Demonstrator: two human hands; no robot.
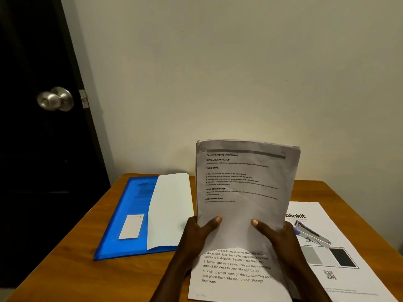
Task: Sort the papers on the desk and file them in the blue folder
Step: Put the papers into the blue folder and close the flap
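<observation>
**Wooden desk, paper stack held upright in both hands**

Wooden desk point(65, 269) fills the lower view, set against a pale wall. Nearest the camera, below the stack of papers point(244, 188), a printed instruction sheet point(231, 277) lies flat on the desk with numbered lines of text facing up.

Both hands grip the stack at its lower edge. The left hand point(196, 234) holds the stack's lower left corner and the right hand point(281, 236) its lower right. Each thumb presses on the front page; the other fingers are hidden behind the paper. The stack stands upright, and its top page shows headings and short lines of text.

Right of the stack, a sheet with a logo, grey and black boxes and a QR code point(316, 210) lies on the desk, and a stapler point(311, 233) rests on it.

Left of the stack, the blue folder point(130, 203) lies flat, bearing a small white label point(131, 226). A blank white sheet point(170, 210) covers the folder's right part.

Behind the stack rises the wall point(218, 73). Far left of the stack stands a dark door point(32, 171) with a round metal knob point(55, 99).
</observation>
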